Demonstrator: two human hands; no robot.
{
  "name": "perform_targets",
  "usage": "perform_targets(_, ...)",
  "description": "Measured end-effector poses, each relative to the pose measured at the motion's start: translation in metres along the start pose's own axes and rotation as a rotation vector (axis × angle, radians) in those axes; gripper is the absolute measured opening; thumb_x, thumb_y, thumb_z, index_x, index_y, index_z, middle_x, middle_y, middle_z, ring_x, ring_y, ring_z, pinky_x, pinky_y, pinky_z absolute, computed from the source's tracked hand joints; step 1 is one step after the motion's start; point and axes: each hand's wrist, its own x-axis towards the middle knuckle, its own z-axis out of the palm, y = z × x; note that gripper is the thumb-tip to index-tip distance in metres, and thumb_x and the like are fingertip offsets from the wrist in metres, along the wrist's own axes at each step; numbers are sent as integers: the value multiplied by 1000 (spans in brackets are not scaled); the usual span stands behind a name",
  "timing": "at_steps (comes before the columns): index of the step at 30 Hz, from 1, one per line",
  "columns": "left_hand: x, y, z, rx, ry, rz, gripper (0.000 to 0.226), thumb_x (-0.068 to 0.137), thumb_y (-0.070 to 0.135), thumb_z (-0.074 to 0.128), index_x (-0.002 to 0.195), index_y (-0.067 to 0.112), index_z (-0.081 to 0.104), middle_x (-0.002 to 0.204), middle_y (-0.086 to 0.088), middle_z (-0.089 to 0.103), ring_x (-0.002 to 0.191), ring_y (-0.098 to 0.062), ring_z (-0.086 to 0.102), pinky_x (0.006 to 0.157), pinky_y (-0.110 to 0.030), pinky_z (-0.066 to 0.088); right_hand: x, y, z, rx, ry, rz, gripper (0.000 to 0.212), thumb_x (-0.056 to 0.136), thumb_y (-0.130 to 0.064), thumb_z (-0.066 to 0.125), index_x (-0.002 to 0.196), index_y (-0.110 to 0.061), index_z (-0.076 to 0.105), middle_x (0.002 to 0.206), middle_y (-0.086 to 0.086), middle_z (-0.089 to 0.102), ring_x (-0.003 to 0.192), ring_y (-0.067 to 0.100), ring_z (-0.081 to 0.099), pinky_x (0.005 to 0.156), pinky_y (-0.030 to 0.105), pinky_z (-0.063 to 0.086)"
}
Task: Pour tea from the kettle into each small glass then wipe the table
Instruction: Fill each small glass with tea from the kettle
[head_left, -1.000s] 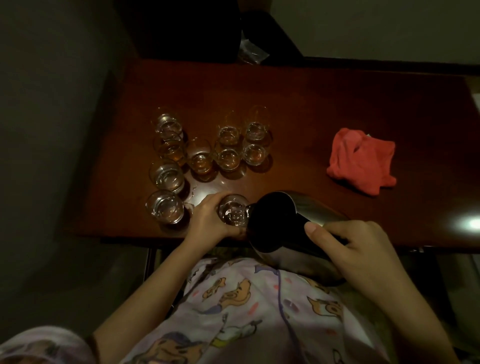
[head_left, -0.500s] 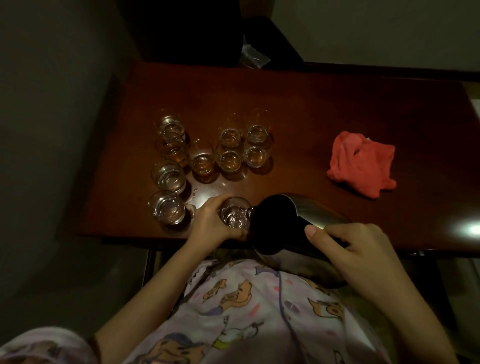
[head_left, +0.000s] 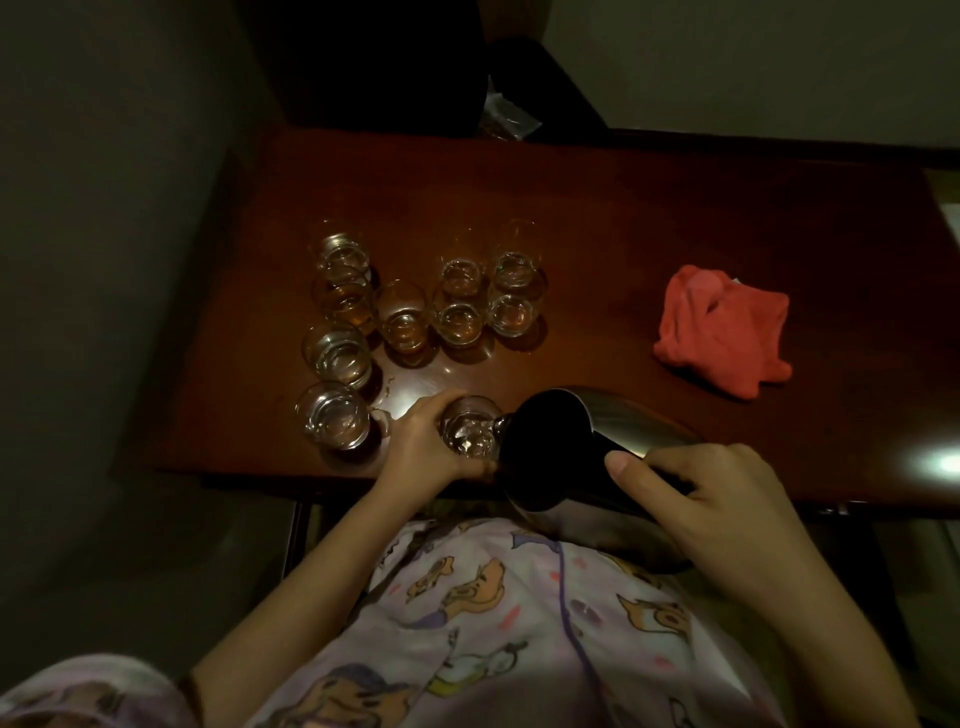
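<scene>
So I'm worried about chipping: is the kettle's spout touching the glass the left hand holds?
Touching, as far as the head view shows: the kettle spout meets the rim of the held glass, with no gap visible, though the picture is dim.

Table (head_left: 623, 218): dark red-brown wood.
On it: small glasses (head_left: 457, 322) clustered left; red cloth (head_left: 722, 332) right.
</scene>
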Motion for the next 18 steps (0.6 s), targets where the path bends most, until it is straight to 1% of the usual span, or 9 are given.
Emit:
perform_targets(4, 1, -1, 1, 4, -4, -2, 84, 42, 23, 91, 119, 17, 59, 113, -2, 61, 102, -15, 58, 86, -22, 45, -1, 0, -1, 7, -11, -6, 62, 71, -71, 35, 42, -16, 36, 40, -2, 40, 40, 17, 39, 45, 30, 23)
perform_targets(8, 0, 1, 1, 10, -9, 5, 81, 42, 22, 92, 117, 17, 61, 111, -1, 61, 100, -13, 57, 80, -8, 38, 0, 0, -1, -4, -13, -11, 65, 70, -73, 35, 43, -13, 39, 39, -1, 39, 39, 17, 39, 44, 29, 23)
perform_targets(9, 0, 1, 1, 8, -9, 4, 81, 42, 21, 91, 117, 17, 61, 111, -2, 61, 100, -13, 57, 79, -6, 37, 0, 0, 0, -6, -15, -13, 67, 69, -73, 34, 45, -11, 41, 38, 0, 37, 39, 17, 39, 44, 29, 23)
perform_targets(13, -1, 1, 0, 1, -15, 5, 80, 43, 21, 91, 117, 17, 60, 111, -2, 61, 101, -13, 57, 80, -8, 38, -1, 3, 1, -41, -39, -26, 74, 67, -76, 33, 49, -6, 49, 39, 3, 38, 41, 17, 39, 44, 29, 24)
perform_targets(16, -2, 1, 0, 3, -17, 6, 81, 44, 21, 91, 118, 16, 59, 112, -2, 60, 101, -13, 57, 81, -7, 38, -1, 3, 1, -50, -41, -39, 72, 66, -76, 35, 48, -7, 44, 39, 3, 36, 42, 17, 40, 45, 30, 23)
perform_targets(18, -2, 2, 1, -2, -20, 4, 81, 44, 21, 91, 119, 15, 59, 113, -3, 60, 102, -14, 57, 84, -12, 41, -1, 1, 0, -48, -39, -47, 69, 66, -75, 35, 46, -9, 41, 39, 2, 33, 43, 17, 40, 44, 29, 21)
